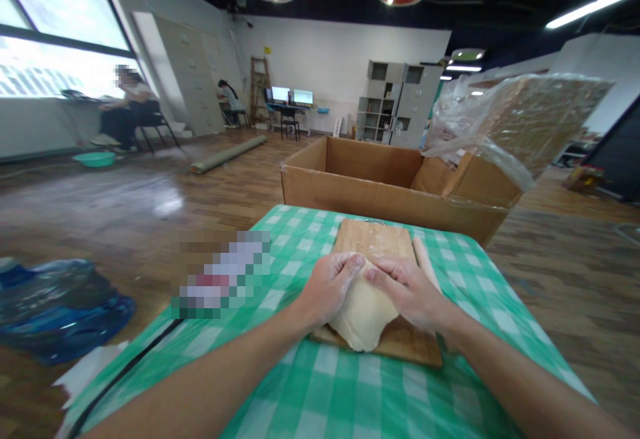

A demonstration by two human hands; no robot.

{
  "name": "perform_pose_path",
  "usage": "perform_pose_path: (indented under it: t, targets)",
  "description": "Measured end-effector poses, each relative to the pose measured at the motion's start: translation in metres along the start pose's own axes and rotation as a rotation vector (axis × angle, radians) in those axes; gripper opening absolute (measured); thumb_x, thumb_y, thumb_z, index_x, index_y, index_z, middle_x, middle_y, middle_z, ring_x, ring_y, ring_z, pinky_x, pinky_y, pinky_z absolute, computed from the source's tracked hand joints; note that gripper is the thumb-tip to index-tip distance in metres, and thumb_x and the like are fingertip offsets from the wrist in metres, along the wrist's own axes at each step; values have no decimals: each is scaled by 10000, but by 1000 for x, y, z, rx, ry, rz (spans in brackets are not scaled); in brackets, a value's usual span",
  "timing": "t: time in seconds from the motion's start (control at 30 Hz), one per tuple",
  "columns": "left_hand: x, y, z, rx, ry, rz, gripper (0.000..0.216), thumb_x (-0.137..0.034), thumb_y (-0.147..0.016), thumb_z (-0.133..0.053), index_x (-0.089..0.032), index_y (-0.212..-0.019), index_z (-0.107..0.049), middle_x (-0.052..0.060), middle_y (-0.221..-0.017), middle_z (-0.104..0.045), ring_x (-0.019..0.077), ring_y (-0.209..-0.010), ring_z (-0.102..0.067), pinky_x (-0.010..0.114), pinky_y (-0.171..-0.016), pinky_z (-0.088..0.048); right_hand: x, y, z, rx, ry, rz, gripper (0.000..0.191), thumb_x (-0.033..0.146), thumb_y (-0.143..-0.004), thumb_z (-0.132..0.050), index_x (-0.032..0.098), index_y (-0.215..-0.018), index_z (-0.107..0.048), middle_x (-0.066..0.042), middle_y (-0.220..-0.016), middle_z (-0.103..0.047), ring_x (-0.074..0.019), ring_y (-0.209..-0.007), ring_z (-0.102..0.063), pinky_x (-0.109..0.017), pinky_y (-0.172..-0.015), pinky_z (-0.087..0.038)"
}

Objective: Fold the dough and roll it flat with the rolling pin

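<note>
A pale lump of dough [364, 315] lies over a wooden cutting board [375, 235], its near end drooping toward the board's front edge. My left hand [334, 285] grips the dough's left side, thumb at the top. From the right, my right hand [406, 287] holds the other side, fingers bent over the far end. Both hands are closed on the dough and carry traces of flour. Along the board's right edge lies a rolling pin [425, 262], partly hidden behind my right hand. Some flour dusts the far part of the board.
The table wears a green-and-white checked cloth [310, 392]. A blurred-out device [225, 275] with a black cable lies on the left. Beyond the table stands a large open cardboard box [350, 189]. A big water bottle [60, 309] is on the floor at left. Two people sit farther back.
</note>
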State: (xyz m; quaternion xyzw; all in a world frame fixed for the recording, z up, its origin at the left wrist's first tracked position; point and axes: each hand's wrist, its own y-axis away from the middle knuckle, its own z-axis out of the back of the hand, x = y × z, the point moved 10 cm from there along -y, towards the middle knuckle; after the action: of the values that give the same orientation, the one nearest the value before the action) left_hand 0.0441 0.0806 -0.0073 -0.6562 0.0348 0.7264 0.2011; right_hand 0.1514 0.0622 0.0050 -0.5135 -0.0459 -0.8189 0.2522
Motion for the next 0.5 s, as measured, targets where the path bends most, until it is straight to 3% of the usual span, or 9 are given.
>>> perform_pose_path:
  t: [0.17, 0.4, 0.5]
  targets:
    - [7, 2, -16, 85, 234, 103, 484, -617, -879, -609, -176, -682, -564, -12, -635, -548, 122, -565, -458, 233, -542, -351, 4, 0, -3, 36, -3, 24, 529, 646, -997, -467, 184, -790, -622, -13, -746, -569, -150, -680, -488, -277, -587, -369]
    - [-5, 1, 8, -129, -49, -73, 403, -486, -957, -547, -177, -700, -575, -2, -690, -582, 146, -659, -505, 241, -605, -376, -23, 0, -8, 15, -169, -138, 501, 655, -946, -560, 179, -795, -610, 22, -651, -517, -114, -543, -440, -251, -474, -299]
    - [-3, 4, 9, -155, -89, -70, 415, -496, -968, -541, -180, -699, -545, -10, -685, -557, 139, -657, -485, 236, -596, -364, -7, -1, -4, 27, -104, -42, 484, 599, -952, -593, 176, -716, -589, 17, -654, -508, -114, -592, -453, -246, -501, -309]
